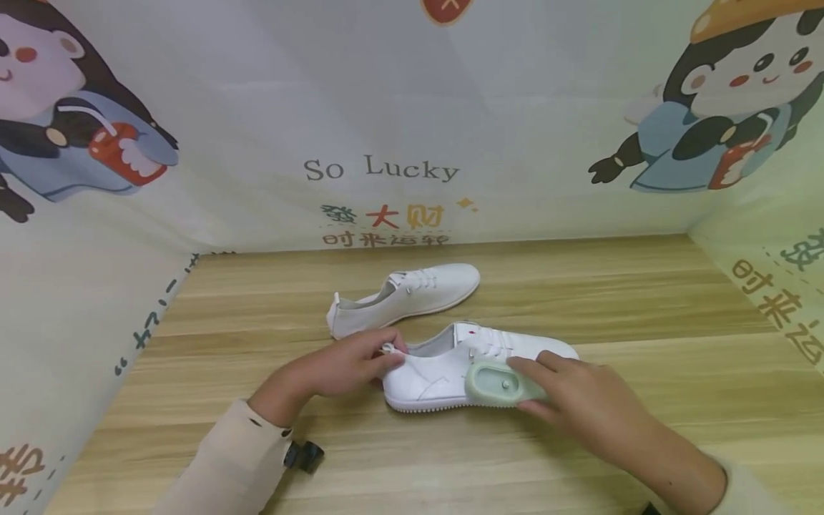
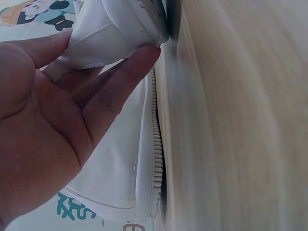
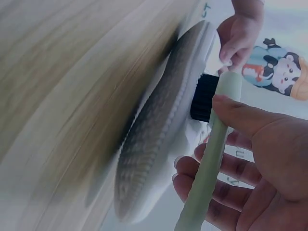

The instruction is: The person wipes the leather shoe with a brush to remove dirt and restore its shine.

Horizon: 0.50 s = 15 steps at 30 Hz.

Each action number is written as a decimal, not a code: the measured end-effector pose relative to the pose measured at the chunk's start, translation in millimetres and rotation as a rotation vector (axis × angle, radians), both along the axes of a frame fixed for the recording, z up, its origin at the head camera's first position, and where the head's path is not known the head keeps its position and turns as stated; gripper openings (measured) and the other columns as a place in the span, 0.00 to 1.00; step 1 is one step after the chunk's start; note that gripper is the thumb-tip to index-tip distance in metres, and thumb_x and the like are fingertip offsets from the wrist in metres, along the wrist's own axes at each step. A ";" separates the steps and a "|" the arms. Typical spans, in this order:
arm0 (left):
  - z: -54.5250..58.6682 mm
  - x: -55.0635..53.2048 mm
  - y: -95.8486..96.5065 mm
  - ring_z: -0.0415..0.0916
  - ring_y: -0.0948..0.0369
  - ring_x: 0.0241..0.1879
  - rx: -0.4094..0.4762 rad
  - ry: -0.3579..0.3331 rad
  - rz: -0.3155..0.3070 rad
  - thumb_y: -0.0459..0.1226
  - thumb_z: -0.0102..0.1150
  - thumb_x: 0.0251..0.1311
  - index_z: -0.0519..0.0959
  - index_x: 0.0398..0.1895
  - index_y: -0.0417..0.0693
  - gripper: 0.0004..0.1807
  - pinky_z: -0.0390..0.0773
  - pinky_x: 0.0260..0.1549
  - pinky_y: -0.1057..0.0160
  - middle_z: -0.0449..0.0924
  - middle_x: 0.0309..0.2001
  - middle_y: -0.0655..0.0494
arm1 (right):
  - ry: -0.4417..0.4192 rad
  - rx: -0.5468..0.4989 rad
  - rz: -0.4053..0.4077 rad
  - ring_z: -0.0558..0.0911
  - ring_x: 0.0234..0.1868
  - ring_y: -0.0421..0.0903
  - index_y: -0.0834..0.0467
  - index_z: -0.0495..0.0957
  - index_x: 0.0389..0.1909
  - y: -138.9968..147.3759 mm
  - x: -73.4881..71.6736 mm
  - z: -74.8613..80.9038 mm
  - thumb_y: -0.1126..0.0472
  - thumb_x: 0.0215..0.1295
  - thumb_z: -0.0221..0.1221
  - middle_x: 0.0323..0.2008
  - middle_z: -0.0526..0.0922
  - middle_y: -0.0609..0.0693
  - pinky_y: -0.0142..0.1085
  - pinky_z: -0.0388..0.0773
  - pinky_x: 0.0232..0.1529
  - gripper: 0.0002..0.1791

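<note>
A white lace-up shoe (image 1: 425, 383) is held at its heel by my left hand (image 1: 350, 365), thumb inside the collar edge and fingers around the back. In the left wrist view the fingers curl round the white heel (image 2: 103, 36). My right hand (image 1: 589, 400) grips a pale green brush (image 1: 479, 386) by its handle. Its black bristles (image 3: 204, 97) meet the side of the shoe in the right wrist view. The sole (image 3: 159, 127) is tilted toward that camera, its near edge off the tabletop.
A second white shoe (image 1: 431, 293) lies just behind the first, toe to the right. The wood-grain tabletop (image 1: 644, 307) is bordered by printed cloth walls (image 1: 547, 143) at the back and both sides. A black device (image 1: 305, 456) sits at the left wrist.
</note>
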State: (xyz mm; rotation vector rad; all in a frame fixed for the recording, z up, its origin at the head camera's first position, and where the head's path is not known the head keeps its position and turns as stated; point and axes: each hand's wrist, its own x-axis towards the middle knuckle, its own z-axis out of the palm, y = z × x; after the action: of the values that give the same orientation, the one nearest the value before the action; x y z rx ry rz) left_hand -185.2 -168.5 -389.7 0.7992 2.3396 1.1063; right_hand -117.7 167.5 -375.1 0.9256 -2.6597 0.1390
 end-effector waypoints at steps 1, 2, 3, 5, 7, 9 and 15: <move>1.0 -0.2 -0.3 0.73 0.61 0.34 -0.005 0.005 0.000 0.39 0.47 0.76 0.73 0.45 0.46 0.07 0.77 0.36 0.64 0.73 0.34 0.55 | 0.004 0.004 -0.004 0.77 0.26 0.37 0.49 0.81 0.55 2.9 0.3 0.7 0.46 0.53 0.73 0.35 0.82 0.44 0.32 0.72 0.22 0.27; 2.0 -0.3 -0.4 0.73 0.61 0.34 -0.009 0.008 0.001 0.39 0.47 0.76 0.73 0.45 0.46 0.07 0.77 0.36 0.65 0.72 0.34 0.55 | 0.007 0.005 -0.006 0.77 0.26 0.37 0.49 0.81 0.55 5.3 0.6 1.3 0.46 0.53 0.73 0.35 0.82 0.44 0.32 0.72 0.22 0.27; 2.8 -0.5 -0.5 0.73 0.60 0.34 -0.011 0.009 0.002 0.39 0.47 0.76 0.73 0.45 0.46 0.06 0.77 0.36 0.65 0.72 0.34 0.55 | 0.010 0.004 -0.007 0.77 0.26 0.37 0.49 0.81 0.55 7.1 0.7 1.8 0.46 0.53 0.73 0.35 0.82 0.44 0.32 0.72 0.21 0.27; 4.2 -1.0 -0.3 0.74 0.60 0.34 -0.010 0.008 0.004 0.39 0.48 0.76 0.73 0.45 0.46 0.06 0.78 0.37 0.64 0.73 0.34 0.55 | 0.021 0.003 -0.004 0.78 0.26 0.38 0.50 0.82 0.54 9.8 0.7 2.5 0.47 0.53 0.73 0.35 0.82 0.45 0.32 0.71 0.21 0.27; 4.5 -1.5 0.4 0.74 0.61 0.34 -0.005 0.006 0.005 0.39 0.48 0.76 0.73 0.45 0.46 0.06 0.78 0.37 0.63 0.73 0.34 0.55 | 0.024 -0.004 -0.003 0.78 0.26 0.38 0.50 0.81 0.55 10.7 0.8 3.0 0.47 0.53 0.73 0.36 0.82 0.45 0.31 0.71 0.21 0.27; 4.0 -1.6 0.9 0.74 0.61 0.34 0.003 -0.004 0.006 0.39 0.48 0.76 0.72 0.45 0.46 0.06 0.78 0.37 0.63 0.72 0.34 0.55 | 0.026 -0.012 0.001 0.78 0.26 0.38 0.50 0.81 0.55 9.8 0.7 2.6 0.47 0.54 0.72 0.36 0.82 0.45 0.31 0.70 0.21 0.27; 0.5 -0.7 1.1 0.73 0.63 0.34 0.009 -0.021 0.002 0.38 0.48 0.76 0.73 0.45 0.46 0.06 0.78 0.38 0.62 0.73 0.35 0.56 | 0.022 -0.021 0.024 0.76 0.26 0.37 0.48 0.80 0.55 -4.6 -2.9 -1.5 0.46 0.54 0.72 0.35 0.81 0.42 0.30 0.67 0.20 0.27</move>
State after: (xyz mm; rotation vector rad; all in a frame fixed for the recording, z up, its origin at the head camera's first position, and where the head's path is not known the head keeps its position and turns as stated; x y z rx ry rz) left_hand -185.9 -167.4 -389.3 0.7852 2.3207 1.1207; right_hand -120.6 162.9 -376.7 0.9475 -2.6222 0.1613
